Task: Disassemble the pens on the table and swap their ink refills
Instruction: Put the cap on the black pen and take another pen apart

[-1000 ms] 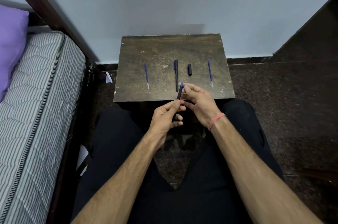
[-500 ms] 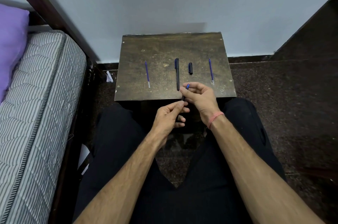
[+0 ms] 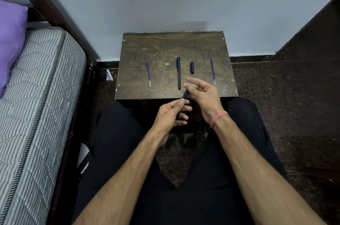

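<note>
Between both hands, over the near table (image 3: 226, 94) edge: pen barrel (image 3: 185, 93) — left hand (image 3: 170, 114) pinches its lower end, right hand (image 3: 203, 92) fingers loosely curled at the blue tip, contact unclear. Light, stiff, slick; grip mid-barrel. Two refills (image 3: 148, 73) lie beyond.

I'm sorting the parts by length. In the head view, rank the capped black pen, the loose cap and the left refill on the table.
1. capped black pen
2. left refill
3. loose cap, clearly shortest
</note>
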`<state>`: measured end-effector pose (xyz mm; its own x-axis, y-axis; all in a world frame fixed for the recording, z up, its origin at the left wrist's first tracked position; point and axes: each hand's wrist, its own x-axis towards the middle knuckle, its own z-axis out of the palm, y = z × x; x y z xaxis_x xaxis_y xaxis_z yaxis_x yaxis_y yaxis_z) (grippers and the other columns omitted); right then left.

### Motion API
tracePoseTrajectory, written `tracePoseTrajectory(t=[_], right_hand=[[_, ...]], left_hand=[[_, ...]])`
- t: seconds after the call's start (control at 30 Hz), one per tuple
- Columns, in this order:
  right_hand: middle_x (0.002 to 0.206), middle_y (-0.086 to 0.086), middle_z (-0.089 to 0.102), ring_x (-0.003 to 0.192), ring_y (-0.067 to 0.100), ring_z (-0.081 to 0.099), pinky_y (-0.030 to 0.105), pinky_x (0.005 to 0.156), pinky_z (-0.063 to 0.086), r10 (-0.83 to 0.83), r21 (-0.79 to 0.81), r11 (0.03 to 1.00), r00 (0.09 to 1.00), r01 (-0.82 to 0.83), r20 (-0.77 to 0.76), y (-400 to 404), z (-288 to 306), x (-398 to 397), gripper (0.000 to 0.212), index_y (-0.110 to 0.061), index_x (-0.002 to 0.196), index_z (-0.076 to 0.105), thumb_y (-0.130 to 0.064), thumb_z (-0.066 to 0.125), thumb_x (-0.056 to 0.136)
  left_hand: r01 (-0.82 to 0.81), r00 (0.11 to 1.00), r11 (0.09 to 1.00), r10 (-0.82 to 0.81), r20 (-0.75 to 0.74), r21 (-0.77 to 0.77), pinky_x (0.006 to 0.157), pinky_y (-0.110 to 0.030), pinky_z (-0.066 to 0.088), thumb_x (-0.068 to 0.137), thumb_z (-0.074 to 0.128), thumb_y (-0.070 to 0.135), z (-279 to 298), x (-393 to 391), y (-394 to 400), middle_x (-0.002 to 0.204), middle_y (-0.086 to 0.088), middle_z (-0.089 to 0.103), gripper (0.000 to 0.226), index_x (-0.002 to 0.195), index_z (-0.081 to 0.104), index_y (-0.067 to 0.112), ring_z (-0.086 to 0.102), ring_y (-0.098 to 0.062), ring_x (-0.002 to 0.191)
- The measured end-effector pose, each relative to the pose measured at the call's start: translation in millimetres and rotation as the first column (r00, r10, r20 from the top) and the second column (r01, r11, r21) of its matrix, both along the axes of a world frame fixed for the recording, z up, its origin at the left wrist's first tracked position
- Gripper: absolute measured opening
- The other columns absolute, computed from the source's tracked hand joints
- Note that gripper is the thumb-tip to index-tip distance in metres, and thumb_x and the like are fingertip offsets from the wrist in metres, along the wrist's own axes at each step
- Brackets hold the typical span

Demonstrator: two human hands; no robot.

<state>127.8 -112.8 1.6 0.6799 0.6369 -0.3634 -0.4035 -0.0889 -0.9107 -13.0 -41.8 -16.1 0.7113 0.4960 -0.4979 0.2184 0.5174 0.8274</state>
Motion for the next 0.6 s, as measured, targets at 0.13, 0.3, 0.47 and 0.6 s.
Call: tracePoseTrajectory(t=[0.13,0.3,0.47,0.6], right_hand=[[0.120,0.014,0.078,0.103,0.021,0.076,0.034,0.101,0.062,-0.015,0.126,0.991,0.986,0.036,-0.166,1.0,6.4,0.8,0.035,0.002,0.146,0.058,0.002,0.050,0.112],[0.118,0.011,0.079,0.105,0.021,0.076,0.042,0.107,0.058,0.029,0.151,0.989,0.979,0.002,-0.202,-1.8,6.2,4.9,0.028,-0.001,0.136,0.066,0.001,0.052,0.112],[0.108,0.010,0.081,0.098,0.019,0.077,0.030,0.092,0.064,0.177,0.109,0.979,0.984,-0.173,-0.032,-0.3,1.9,-4.1,0.021,-0.001,0.126,0.069,0.003,0.061,0.107],[0.106,0.004,0.082,0.095,0.017,0.078,0.035,0.090,0.064,-0.063,0.196,0.977,0.989,0.089,-0.135,1.2,1.2,9.5,0.018,-0.009,0.122,0.067,0.000,0.060,0.109]], left_hand=[[0.018,1.000,0.998,-0.018,0.000,-0.061,0.061,-0.021,0.062,0.117,0.057,0.035,-0.1,1.1,0.8,0.090,0.005,0.083,0.027,0.112,0.079,0.019,0.069,-0.003,0.062],[0.016,1.000,1.000,-0.015,0.016,-0.025,0.066,-0.023,0.064,0.112,0.067,0.031,0.9,0.7,-1.4,0.111,-0.003,0.088,0.021,0.123,0.080,0.019,0.071,-0.003,0.069],[-0.079,0.997,0.991,0.081,-0.014,0.109,0.053,-0.018,0.052,0.113,0.066,0.031,1.5,1.2,-1.6,0.079,0.007,0.072,0.017,0.111,0.077,0.018,0.057,-0.002,0.055],[-0.009,0.999,0.983,0.018,-0.051,0.184,0.042,-0.016,0.025,0.117,0.058,0.026,1.0,1.2,-3.0,0.069,0.007,0.054,0.023,0.104,0.075,0.019,0.034,-0.004,0.047]])
